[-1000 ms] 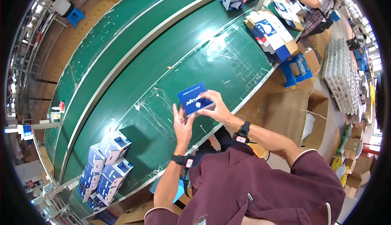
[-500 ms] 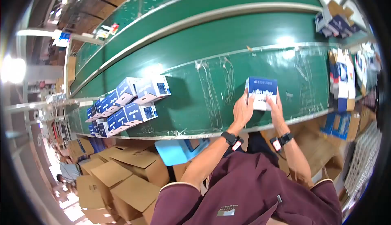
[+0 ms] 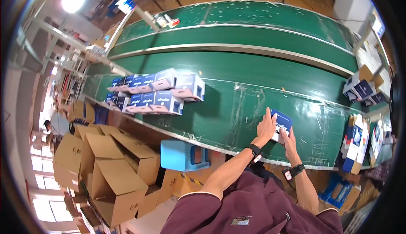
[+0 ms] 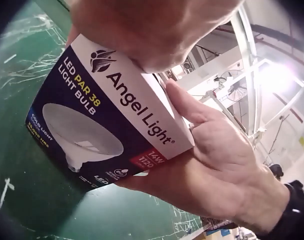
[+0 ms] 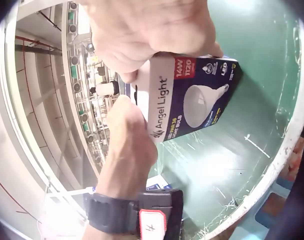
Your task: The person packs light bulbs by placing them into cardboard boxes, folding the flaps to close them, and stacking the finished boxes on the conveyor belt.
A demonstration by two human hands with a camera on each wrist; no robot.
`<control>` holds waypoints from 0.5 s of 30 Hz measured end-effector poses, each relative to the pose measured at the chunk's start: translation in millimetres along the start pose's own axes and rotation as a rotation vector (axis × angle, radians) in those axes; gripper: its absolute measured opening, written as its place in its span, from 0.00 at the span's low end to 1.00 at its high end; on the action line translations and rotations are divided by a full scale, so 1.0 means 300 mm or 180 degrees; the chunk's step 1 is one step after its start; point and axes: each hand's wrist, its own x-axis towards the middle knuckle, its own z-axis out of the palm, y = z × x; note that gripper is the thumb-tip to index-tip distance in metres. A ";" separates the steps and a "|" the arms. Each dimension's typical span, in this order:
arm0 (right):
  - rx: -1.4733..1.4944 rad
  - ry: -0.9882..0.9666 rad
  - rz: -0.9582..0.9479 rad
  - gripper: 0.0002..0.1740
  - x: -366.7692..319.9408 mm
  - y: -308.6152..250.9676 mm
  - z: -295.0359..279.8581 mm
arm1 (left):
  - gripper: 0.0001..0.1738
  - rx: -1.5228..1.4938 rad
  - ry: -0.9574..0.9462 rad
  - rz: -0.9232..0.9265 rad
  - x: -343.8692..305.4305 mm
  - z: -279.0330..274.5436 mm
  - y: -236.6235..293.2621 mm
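A blue and white light bulb box (image 3: 283,120) is between both hands above the green table (image 3: 215,128). My left hand (image 3: 265,129) grips its left side in the head view. The right hand (image 3: 289,143) holds the opposite side, near the lower corner. In the left wrist view, the box (image 4: 84,125) shows a printed bulb picture, and the right hand's thumb lies along its white face. From the right wrist camera, the right hand (image 5: 152,30) covers one end of the box (image 5: 192,100), while the left hand (image 5: 129,132) is at the white face.
Several similar boxes (image 3: 146,83) stand in two rows at the table's left. Flattened cartons (image 3: 355,143) lie at the right end, with more boxes (image 3: 359,86) behind them. Open brown cartons (image 3: 114,158) and a blue stool (image 3: 179,154) are below the front edge.
The head view has swung left, bringing the box rows and brown cartons into sight. The box has been turned in the hands and is tilted now; both hands still hold it.
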 end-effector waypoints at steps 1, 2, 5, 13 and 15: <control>-0.0288 0.0017 0.0101 0.45 -0.005 -0.016 0.031 | 0.38 -0.0150 -0.0020 -0.0192 0.007 -0.027 -0.009; -0.0578 0.0048 0.0194 0.44 0.002 -0.035 0.073 | 0.38 -0.0405 0.0108 -0.0364 0.020 -0.066 -0.030; -0.0965 -0.0163 -0.0304 0.43 0.132 0.008 0.231 | 0.40 -0.1110 0.0530 -0.0701 0.093 -0.229 -0.140; -0.1268 -0.0347 -0.0771 0.48 0.556 0.024 0.757 | 0.46 -0.1473 0.3009 -0.1144 0.264 -0.828 -0.570; -0.1398 -0.0483 -0.0691 0.50 0.628 0.000 0.851 | 0.46 -0.1632 0.2977 -0.1298 0.311 -0.968 -0.633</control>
